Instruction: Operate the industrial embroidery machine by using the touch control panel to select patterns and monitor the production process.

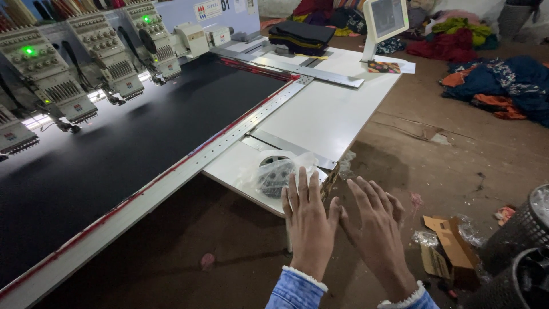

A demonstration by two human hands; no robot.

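My left hand (pixel 309 223) and my right hand (pixel 374 226) are raised side by side at the bottom centre, palms facing down and away, fingers spread, holding nothing. Both wear blue denim sleeves with white cuffs. Just beyond my left fingertips lies a clear plastic bag (pixel 278 173) with small dark parts, resting on the corner of a white machine table (pixel 326 114). A small brown object (pixel 330 178) shows between the hands at the table's edge; I cannot tell whether a hand touches it.
Black fabric (pixel 131 143) is stretched in a long frame under a row of embroidery heads (pixel 103 54). A control screen (pixel 386 17) stands at the far table end. Cloth piles (pixel 503 86) lie on the dirt floor; cardboard scraps (pixel 449 249) and black bins (pixel 523 246) sit at right.
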